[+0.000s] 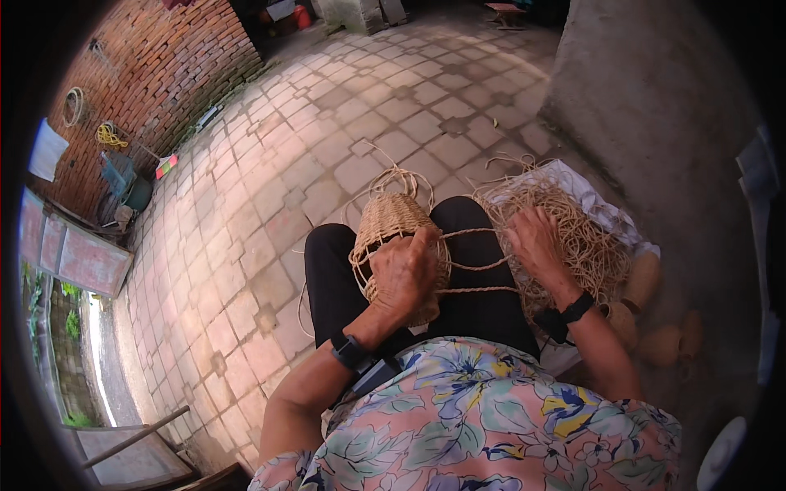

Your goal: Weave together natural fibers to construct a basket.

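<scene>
A tapered basket (pixel 395 214) woven from tan twisted cord rests between my knees, with loose cord ends curling out beyond its far end. My left hand (pixel 405 266) is closed on the near part of the basket, its fingers bent and partly hiding the weave. Three lengths of twisted cord (pixel 479 266) stretch from the basket across my right thigh. My right hand (pixel 536 245) is at their other end, fingers curled around cord at the edge of a tangled cord pile (pixel 585 237); its exact grip is partly hidden.
The pile lies on a white sack (pixel 565 176) at my right. Several small woven pieces (pixel 643 282) sit beside it, near a grey wall (pixel 655 114). Paving tiles (pixel 246 237) cover the ground. Along a brick wall (pixel 155 65) stand a bucket (pixel 137 194) and hanging coils.
</scene>
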Demonstrator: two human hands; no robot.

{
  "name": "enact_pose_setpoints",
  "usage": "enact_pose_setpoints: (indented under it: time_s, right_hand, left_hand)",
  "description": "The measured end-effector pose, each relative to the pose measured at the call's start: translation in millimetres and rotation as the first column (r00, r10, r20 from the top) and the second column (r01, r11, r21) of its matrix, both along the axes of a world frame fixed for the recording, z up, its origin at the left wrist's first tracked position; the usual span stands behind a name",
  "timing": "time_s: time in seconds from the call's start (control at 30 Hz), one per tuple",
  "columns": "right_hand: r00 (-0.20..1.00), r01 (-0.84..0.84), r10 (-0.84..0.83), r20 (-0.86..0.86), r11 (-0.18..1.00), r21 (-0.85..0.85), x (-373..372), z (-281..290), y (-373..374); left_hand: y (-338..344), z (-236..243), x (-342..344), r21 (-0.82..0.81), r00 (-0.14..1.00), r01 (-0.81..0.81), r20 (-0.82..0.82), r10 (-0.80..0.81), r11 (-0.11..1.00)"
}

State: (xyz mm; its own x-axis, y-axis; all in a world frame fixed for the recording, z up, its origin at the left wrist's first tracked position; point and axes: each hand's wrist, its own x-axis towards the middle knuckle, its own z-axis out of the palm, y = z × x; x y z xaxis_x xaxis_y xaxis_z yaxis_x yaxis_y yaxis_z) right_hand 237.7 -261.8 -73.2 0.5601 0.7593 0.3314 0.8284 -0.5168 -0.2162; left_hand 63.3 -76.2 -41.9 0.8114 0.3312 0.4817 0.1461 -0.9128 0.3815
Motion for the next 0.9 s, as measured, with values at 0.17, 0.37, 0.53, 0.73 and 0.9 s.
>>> enact_pose_setpoints:
  time_s: [0.17, 0.37, 0.53, 0.73, 0.9]
  right_hand:
    - [0.961, -0.271, 0.277, 0.005, 0.939, 0.211, -37, 7, 64]
    - [0.981, -0.193, 0.191, 0.042, 0.980, 0.055, 9, -17, -5]
    - [0.951, 0.288, -0.260, 0.170, 0.942, -0.170, 59, -58, -86]
    - [0.966, -0.257, 0.256, 0.036, 0.941, 0.221, -20, 2, 45]
    - [0.939, -0.342, 0.344, 0.032, 0.913, 0.222, -23, -2, 54]
  left_hand:
    - [3, -10, 4, -0.012, 1.000, -0.027, 0.009, 0.027, 1.000]
    - [6, -6, -1, 0.028, 1.000, -0.001, 0.028, 0.001, 1.000]
    - [5, -4, 0, 0.041, 1.000, 0.011, 0.024, -0.012, 0.999]
    - [3, -10, 6, 0.063, 1.000, -0.004, 0.017, 0.003, 0.998]
    - [15, -5, -1, 0.059, 0.999, -0.053, 0.019, 0.052, 0.997]
